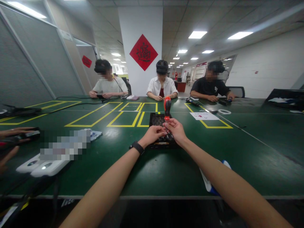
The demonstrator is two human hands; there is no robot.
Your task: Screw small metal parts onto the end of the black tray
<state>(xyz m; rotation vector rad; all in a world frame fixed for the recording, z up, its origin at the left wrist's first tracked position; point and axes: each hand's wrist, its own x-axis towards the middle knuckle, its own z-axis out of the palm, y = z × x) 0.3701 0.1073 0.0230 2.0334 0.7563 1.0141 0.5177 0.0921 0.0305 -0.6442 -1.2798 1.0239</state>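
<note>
A screwdriver (167, 108) with a red and black handle stands upright, handle up, over an open black case (163, 146) on the green table. My right hand (175, 129) pinches it just below the handle, around the shaft. My left hand (154, 135), with a black band on the wrist, has its fingers closed beside the shaft, close to the right fingertips; what it holds is too small to make out. Small parts lie inside the case, partly hidden by both hands.
White devices (51, 163) lie at the left, near another person's hands (9, 142). A paper sheet (204, 116) and white tape ring (224, 111) are at the right. A blue and white object (209, 183) sits under my right forearm. Three people sit opposite.
</note>
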